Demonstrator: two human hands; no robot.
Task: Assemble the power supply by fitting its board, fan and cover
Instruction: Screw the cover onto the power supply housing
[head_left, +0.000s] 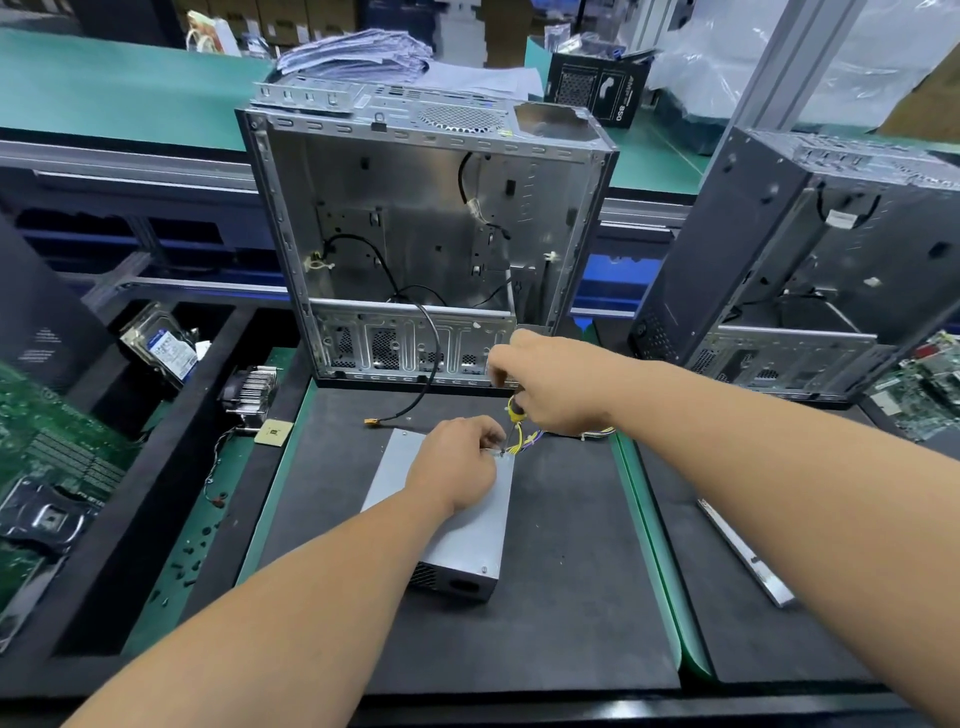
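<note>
A grey metal power supply (467, 535) lies flat on the black mat, cover on top, its vented end facing me. Coloured wires (530, 439) come out of its far end. My left hand (457, 467) rests on the far part of the cover, fingertips pinched at the far right corner where the screwdriver tip touches. My right hand (550, 384) grips a screwdriver with a yellow and black handle (516, 410), held nearly upright over that corner. Whether a screw sits under the tip is hidden by my fingers.
An open computer case (426, 249) stands just behind the power supply, a black cable hanging out of it. A second case (800, 270) stands at right. A metal strip (743, 551) lies on the right mat. Heatsink, hard drive, circuit boards and loose screws lie at left.
</note>
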